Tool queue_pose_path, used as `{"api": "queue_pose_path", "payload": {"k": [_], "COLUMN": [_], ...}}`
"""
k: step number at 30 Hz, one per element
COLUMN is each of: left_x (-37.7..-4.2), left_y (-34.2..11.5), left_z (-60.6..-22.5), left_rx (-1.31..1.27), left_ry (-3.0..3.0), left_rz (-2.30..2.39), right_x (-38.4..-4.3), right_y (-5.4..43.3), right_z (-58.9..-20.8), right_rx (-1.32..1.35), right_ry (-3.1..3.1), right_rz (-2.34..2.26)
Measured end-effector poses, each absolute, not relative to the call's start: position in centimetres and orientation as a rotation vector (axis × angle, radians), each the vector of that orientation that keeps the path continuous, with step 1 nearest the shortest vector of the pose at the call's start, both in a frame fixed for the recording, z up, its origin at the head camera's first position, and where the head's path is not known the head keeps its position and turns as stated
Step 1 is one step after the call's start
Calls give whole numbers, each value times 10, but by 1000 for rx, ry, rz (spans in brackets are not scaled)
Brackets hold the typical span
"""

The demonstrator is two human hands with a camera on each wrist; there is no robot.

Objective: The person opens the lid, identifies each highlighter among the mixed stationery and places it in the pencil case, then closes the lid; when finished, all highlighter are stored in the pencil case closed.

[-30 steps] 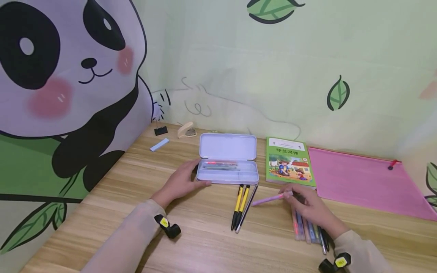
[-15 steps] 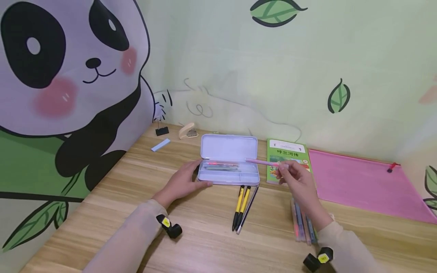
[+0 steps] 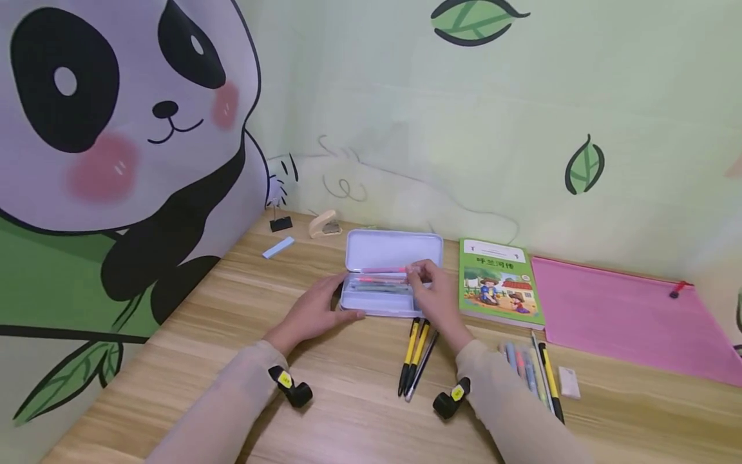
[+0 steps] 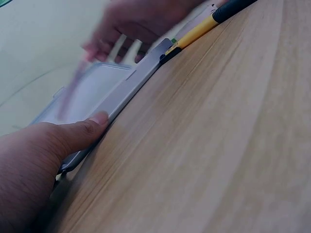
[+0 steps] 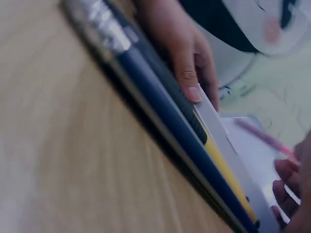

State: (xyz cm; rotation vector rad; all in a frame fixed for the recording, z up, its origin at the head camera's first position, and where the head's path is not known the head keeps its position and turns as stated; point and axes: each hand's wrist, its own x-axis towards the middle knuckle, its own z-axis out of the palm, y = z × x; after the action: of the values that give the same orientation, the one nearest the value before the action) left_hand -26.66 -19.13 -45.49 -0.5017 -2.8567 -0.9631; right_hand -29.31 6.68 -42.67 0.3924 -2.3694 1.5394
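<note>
An open lilac pencil case point(image 3: 377, 304) lies on the table with its lid raised at the back. My left hand point(image 3: 313, 310) holds the case's left end, its thumb point(image 4: 85, 133) along the front wall. Over the case's rear compartment, my right hand point(image 3: 436, 293) pinches a pink pen point(image 3: 382, 270) by its right end. That pen lies roughly level, near the hinge line; in the left wrist view it looks blurred and raised off the case. Several slim pens point(image 3: 377, 288) lie in the rear compartment. The right hand covers the case's right part.
In front of the case lie two yellow pens point(image 3: 409, 354) and a dark pen point(image 3: 422, 368). More pens point(image 3: 529, 368) and a white eraser point(image 3: 569, 382) are at right. Behind them are a green book point(image 3: 500, 283) and pink pouch point(image 3: 614, 316). A stapler point(image 3: 324, 224) stands back left.
My right hand has lifted the pink pen from beside the right-hand pens and carried it left over the case. The left hand has stayed at the case.
</note>
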Motion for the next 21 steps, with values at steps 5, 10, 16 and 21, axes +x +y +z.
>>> {"api": "queue_pose_path", "payload": {"k": [5, 10, 16, 21], "left_x": [-266, -267, -268, -267], "left_y": [-194, -193, -191, -190], "left_z": [-453, -454, -455, -457], "left_rx": [-483, -499, -493, -493], "left_ry": [-2856, -2864, -2869, -2873], "left_rz": [-953, -945, -935, -931], "right_x": [-294, -293, -293, -292], "right_y": [65, 66, 68, 69], "right_z": [-439, -439, -440, -441], "right_rx": [375, 376, 428, 446], "right_ry": [-2422, -2452, -2471, -2490], "right_rz": [1414, 1369, 1352, 1335]}}
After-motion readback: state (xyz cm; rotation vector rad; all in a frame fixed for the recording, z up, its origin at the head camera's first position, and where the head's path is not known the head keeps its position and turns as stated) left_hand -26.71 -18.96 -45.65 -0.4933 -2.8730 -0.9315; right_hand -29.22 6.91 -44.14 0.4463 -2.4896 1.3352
